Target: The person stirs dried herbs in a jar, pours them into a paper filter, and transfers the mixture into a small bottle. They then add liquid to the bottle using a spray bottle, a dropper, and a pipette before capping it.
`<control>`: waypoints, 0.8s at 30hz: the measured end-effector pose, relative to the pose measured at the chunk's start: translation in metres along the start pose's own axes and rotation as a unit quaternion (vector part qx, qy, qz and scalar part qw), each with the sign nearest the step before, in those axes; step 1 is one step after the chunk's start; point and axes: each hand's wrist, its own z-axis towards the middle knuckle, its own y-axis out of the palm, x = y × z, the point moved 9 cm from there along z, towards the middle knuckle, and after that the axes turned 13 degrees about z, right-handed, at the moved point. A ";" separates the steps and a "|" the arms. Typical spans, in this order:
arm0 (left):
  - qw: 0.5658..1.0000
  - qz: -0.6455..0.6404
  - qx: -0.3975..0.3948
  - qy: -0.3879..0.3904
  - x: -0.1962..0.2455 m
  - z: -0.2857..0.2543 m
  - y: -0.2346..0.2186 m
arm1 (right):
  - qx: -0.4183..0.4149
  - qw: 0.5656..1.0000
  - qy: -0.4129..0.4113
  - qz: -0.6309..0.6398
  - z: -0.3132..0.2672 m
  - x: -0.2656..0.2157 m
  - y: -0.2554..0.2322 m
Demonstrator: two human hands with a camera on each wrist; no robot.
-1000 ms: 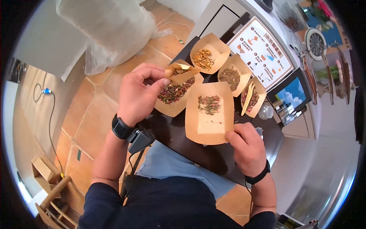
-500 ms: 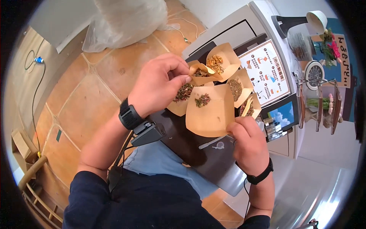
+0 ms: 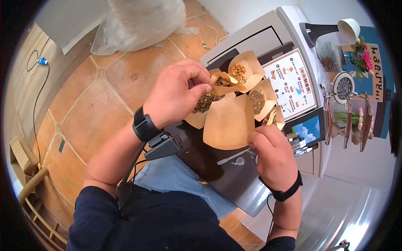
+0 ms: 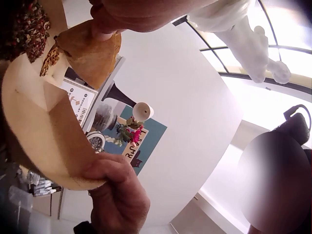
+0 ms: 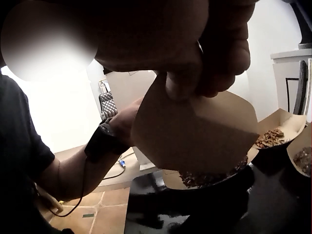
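My left hand [image 3: 178, 94] pinches the edge of a small brown paper pouch [image 3: 229, 88], its mouth open and dried herbs showing inside. With thumb and fingers, my right hand [image 3: 274, 157] grips the near right corner of a brown paper tray [image 3: 229, 125]. That tray tilts upward over the table, its far edge close to the pouch, and its visible inside shows bare paper. In the left wrist view the pouch [image 4: 90, 56] hangs from the fingers beside the tray [image 4: 41, 129]. The right wrist view shows the tray's underside [image 5: 190, 131].
Behind stand paper trays of red-green herbs [image 3: 205, 104], yellow-brown pieces [image 3: 238, 73], brown crumbs [image 3: 257, 100] and a partly hidden mix [image 3: 271, 117]. A white plastic spoon [image 3: 230, 158] lies on the dark table [image 3: 217, 178]. An illustrated instruction sheet [image 3: 291, 83] leans beyond.
The right hand has tipped the tray up, and the small heap of herbs on it has slid toward the pouch and out of sight. The head view has turned and shifted.
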 end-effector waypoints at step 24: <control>0.992 0.000 -0.121 0.023 0.042 -0.018 0.077 | 0.269 0.938 0.154 0.156 -0.118 0.063 0.084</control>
